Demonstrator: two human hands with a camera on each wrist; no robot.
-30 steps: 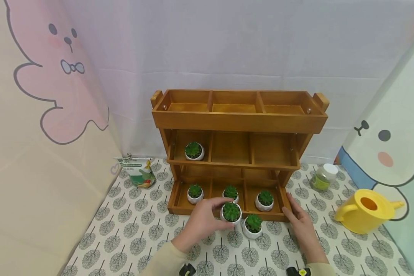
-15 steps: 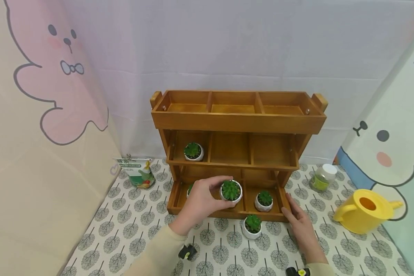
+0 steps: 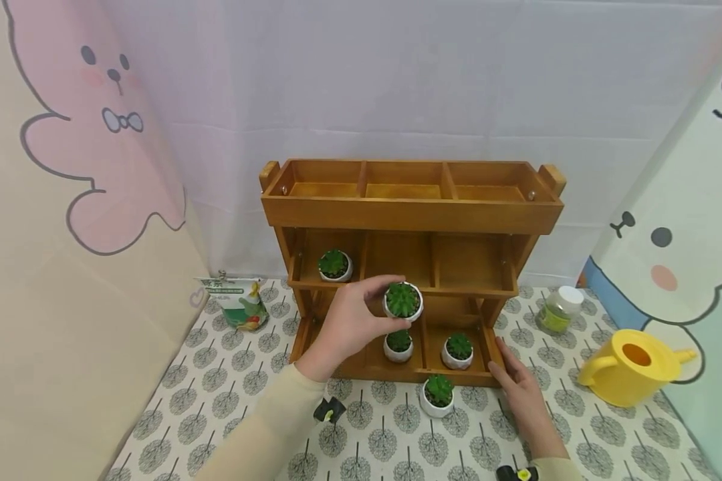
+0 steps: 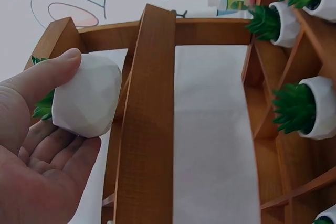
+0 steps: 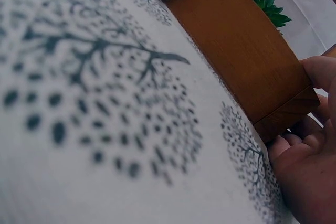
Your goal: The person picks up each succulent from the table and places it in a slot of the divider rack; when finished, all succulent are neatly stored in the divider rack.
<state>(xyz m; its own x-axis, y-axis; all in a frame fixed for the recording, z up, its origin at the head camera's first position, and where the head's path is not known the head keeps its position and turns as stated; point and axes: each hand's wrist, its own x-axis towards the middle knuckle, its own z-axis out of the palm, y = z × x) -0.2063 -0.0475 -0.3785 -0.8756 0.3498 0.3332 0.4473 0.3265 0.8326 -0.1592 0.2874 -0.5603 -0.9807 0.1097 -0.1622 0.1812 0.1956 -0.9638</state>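
My left hand (image 3: 350,319) pinches a small white pot with a green succulent (image 3: 403,302) between thumb and fingers, raised before the lower edge of the middle tier. The left wrist view shows the faceted white pot (image 4: 88,95) tipped in its fingers. My right hand (image 3: 519,382) grips the right end of the bottom tier of a three-tier wooden shelf (image 3: 410,212), thumb over the edge. Potted succulents stand in the middle tier's left section (image 3: 335,265) and in the bottom tier's middle (image 3: 398,346) and right sections (image 3: 458,351). Another potted succulent (image 3: 437,395) stands on the tablecloth in front.
At right are a yellow watering can (image 3: 632,367) and a clear jar with a white lid (image 3: 559,309). A green and white packet (image 3: 237,304) stands left of the shelf. Tree-patterned tablecloth (image 3: 228,401) covers the table; curtains hang behind and at both sides.
My left hand has lifted the potted succulent from before the bottom tier up toward the middle tier. The left forearm now covers the bottom-left plant. My right hand stays on the shelf end.
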